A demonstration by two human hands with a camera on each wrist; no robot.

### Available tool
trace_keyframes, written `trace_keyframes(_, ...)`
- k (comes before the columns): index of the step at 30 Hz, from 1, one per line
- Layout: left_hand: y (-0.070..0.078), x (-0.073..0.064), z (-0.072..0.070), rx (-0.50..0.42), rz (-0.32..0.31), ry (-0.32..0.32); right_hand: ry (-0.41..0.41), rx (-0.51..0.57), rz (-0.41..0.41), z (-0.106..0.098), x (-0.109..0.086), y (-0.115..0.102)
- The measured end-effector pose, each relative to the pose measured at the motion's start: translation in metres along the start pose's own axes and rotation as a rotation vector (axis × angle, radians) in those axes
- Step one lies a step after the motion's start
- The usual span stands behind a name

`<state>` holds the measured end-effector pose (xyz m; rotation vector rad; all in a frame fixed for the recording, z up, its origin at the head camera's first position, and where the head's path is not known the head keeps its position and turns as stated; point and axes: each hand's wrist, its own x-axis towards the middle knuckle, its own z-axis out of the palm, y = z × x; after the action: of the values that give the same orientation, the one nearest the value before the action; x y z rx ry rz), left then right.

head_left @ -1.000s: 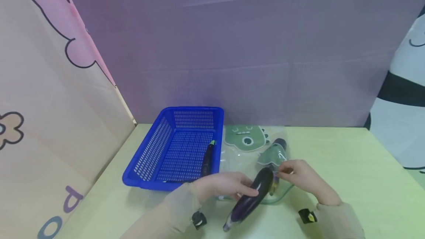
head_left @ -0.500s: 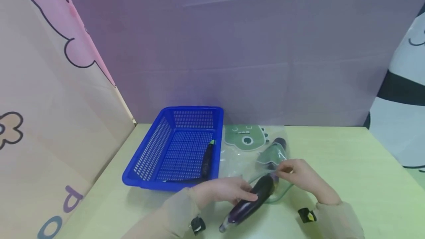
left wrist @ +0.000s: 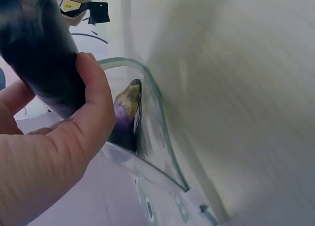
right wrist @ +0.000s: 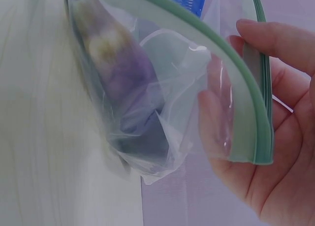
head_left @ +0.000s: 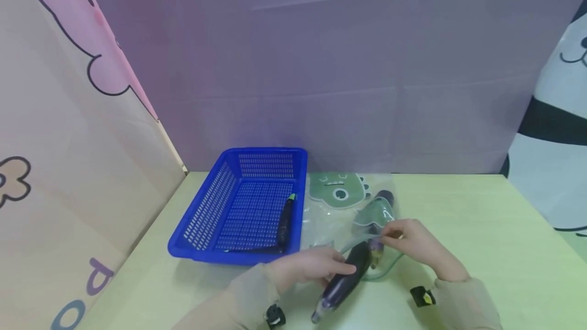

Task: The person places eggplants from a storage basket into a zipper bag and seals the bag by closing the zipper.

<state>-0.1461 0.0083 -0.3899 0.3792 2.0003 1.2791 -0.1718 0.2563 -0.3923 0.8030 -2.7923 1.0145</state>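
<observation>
Near blue basket: left hand grips eggplant; right hand pinches green-edged bag.

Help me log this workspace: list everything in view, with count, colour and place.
Table: one, pale yellow-green, foreground
Backdrop: one, grey-purple, behind table
Cartoon sheet: one, cream and pink, left
Panda-like print: one, white and black, right
Plastic basket: one, blue, on table
Basket eggplant: one, near-black, basket's right side
Unclear item: one, dark, basket's near side, mostly hidden
Resealable bag: one, clear with green seal, right of basket
Bagged eggplant: one, purple, inside bag
Held eggplant: one, dark purple, by bag's opening
Wrist devices: two, black, one per wrist
Sleeves: two, beige, forearms
Left hand: one, gripping held eggplant
Right hand: one, pinching bag's edge
</observation>
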Motion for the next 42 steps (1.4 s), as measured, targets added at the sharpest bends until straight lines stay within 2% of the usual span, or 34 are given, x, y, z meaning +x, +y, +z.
trace_keyframes(19, -0.016, 0.016, 0.016, -0.372, 0.039, 0.044, -0.007, -0.001, 0.0, 0.001, 0.0, 0.0)
trace_keyframes(28, -0.022, 0.018, 0.028, -0.539, 0.04, 0.117, -0.015, 0.007, 0.003, 0.001, 0.0, -0.001)
trace_keyframes(36, -0.025, 0.021, 0.037, -0.557, 0.053, 0.147, -0.015, 0.01, 0.008, 0.001, 0.0, -0.002)
trace_keyframes(42, -0.023, 0.02, 0.044, -0.58, 0.117, 0.143, -0.014, 0.005, 0.002, 0.001, 0.0, -0.001)
